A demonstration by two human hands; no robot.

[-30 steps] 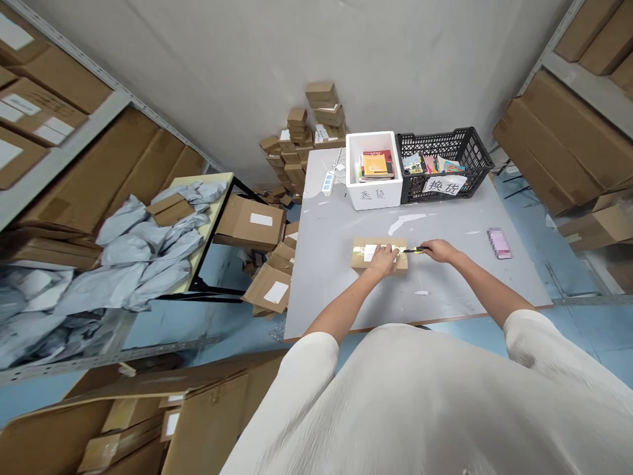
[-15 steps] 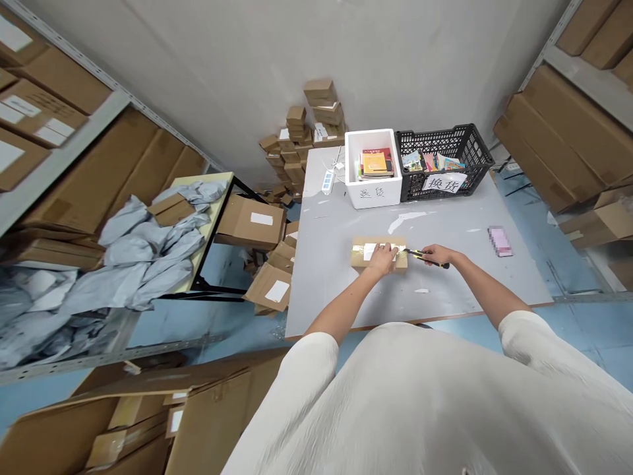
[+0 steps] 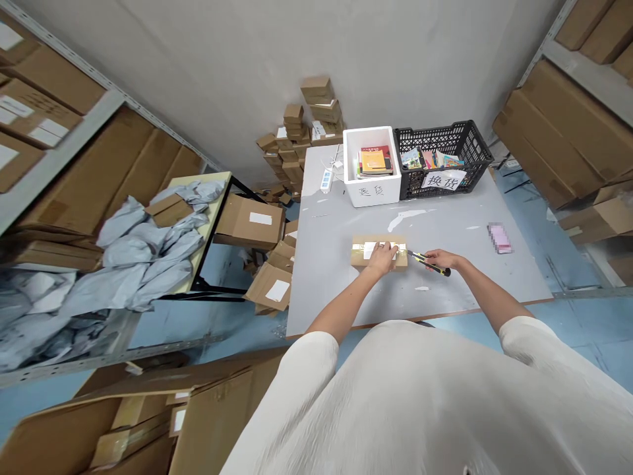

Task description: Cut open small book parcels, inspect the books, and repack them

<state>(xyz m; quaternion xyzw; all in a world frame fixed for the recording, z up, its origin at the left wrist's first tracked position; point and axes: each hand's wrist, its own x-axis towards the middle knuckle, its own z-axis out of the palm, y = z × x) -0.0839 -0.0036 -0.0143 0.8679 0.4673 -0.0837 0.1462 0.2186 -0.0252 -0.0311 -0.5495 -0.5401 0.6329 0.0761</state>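
A small brown carton [image 3: 358,257] with a white label and shiny tape lies on the grey table [image 3: 326,284]. My left hand [image 3: 382,257] rests on the carton's top with its fingers spread over the label. My right hand [image 3: 439,259] is closed round a yellow and black utility knife [image 3: 419,256], to the right of the carton. The knife's tip points left at the carton's right end; whether it touches is too small to tell.
At the table's back stand a white foam box [image 3: 372,193] of books and a black crate [image 3: 448,192]. A power strip [image 3: 326,180] lies back left, a pink blurred item [image 3: 499,238] on the right. Cartons [image 3: 251,220] and grey bags [image 3: 131,251] stand left.
The knife's tip has moved slightly right, off the carton's top to its right edge, and its handle has tilted a little more. My left hand has stayed on the carton.
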